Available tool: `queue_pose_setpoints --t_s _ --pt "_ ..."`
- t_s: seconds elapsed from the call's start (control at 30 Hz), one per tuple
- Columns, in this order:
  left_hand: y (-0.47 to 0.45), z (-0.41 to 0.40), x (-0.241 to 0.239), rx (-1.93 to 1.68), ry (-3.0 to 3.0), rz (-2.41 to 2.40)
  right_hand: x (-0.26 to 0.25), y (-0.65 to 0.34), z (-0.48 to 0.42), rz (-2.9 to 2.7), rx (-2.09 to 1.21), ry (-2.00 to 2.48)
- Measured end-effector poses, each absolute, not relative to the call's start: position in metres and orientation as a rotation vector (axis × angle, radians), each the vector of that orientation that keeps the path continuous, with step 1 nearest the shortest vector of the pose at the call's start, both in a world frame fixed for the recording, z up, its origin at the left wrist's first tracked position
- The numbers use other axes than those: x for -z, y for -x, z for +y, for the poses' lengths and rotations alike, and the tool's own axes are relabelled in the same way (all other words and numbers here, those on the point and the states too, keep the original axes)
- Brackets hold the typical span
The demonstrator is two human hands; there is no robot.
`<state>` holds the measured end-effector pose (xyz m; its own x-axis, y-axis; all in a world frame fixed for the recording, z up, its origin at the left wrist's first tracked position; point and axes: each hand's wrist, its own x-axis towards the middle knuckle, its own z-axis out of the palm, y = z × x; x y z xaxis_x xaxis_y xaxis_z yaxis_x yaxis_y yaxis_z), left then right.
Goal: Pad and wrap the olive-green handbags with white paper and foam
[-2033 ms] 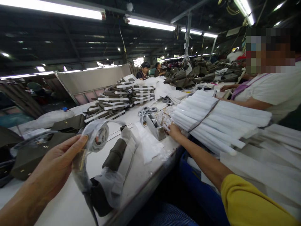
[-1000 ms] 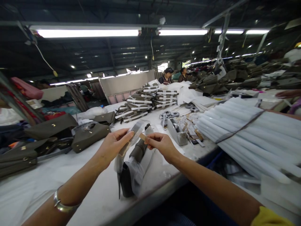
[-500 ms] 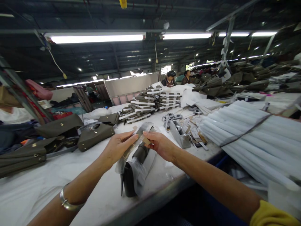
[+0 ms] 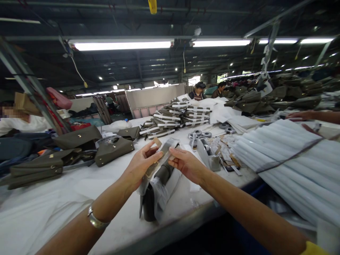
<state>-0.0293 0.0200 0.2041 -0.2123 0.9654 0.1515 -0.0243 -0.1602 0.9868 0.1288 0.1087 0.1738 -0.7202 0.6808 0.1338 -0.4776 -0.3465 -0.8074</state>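
My left hand is closed round a clear plastic-wrapped strip, and a small tan card piece shows by its index fingertip. My right hand pinches the upper end of that strip between thumb and fingers. Directly below both hands, a dark olive leather-like piece, partly wrapped in translucent white sheet, stands on the white-covered table. Whether the strip is joined to this piece I cannot tell.
Olive handbags lie at left. Behind are stacked olive pieces with white strips. A tape dispenser, tape rolls and scraps are right of my hands, beside bundled white foam sheets. Another person's hand reaches in at right.
The view has shifted left, so things sit further right. The tan piece at my right fingertips no longer shows there; one shows more plainly by my left fingertips. Another person's hand has appeared at right.
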Motion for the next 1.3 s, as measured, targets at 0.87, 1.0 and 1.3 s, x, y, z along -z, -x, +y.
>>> queue_pose_setpoints --t_s 0.87,1.0,1.3 --pt "0.017 0.012 -0.201 -1.487 -1.495 1.558 -0.158 -0.120 0.093 -1.127 -1.920 0.307" --pt "0.016 0.012 -0.196 -1.488 -1.728 1.833 -0.159 -0.120 0.091 -1.119 -1.882 0.345" --pt "0.013 0.006 -0.186 -1.523 -2.188 2.060 -0.157 -0.117 0.087 -1.136 -1.881 0.377"
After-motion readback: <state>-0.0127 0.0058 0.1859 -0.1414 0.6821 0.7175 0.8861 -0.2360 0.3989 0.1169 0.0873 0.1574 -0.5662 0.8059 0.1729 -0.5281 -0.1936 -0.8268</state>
